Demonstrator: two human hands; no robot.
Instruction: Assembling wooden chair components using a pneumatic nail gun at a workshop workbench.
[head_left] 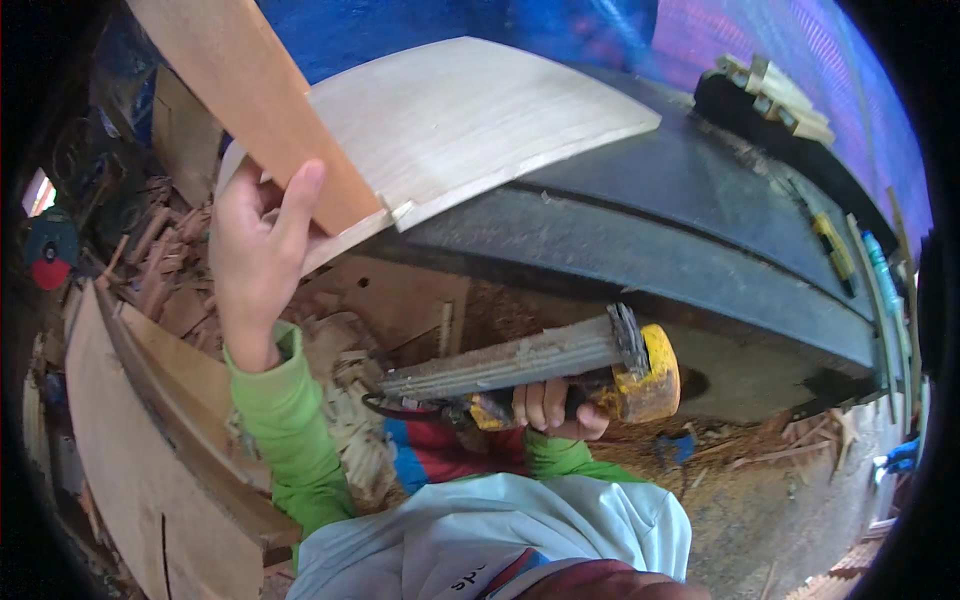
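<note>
A reddish-brown wooden plank (235,85) stands on edge across the left end of a pale plywood panel (470,110). My left hand (262,235) grips the plank and the panel's near-left corner, its thumb on the plank and the other fingers partly hidden behind. A thin sliver of wood (403,211) juts out at the plank's lower end. Lower down, in front of my body, my right hand (550,405) is wrapped round the handle of a worn nail gun (510,357) with a yellow head and a long grey magazine. The nail gun is apart from the wood.
Under the panel lies a dark worktop (640,250) with a long groove. A yellow-and-black hand tool (833,250) and wood blocks (775,95) rest at its right side. Curved wooden boards (150,450) stand at the left, beside a heap of offcuts (165,250). Wood shavings cover the floor.
</note>
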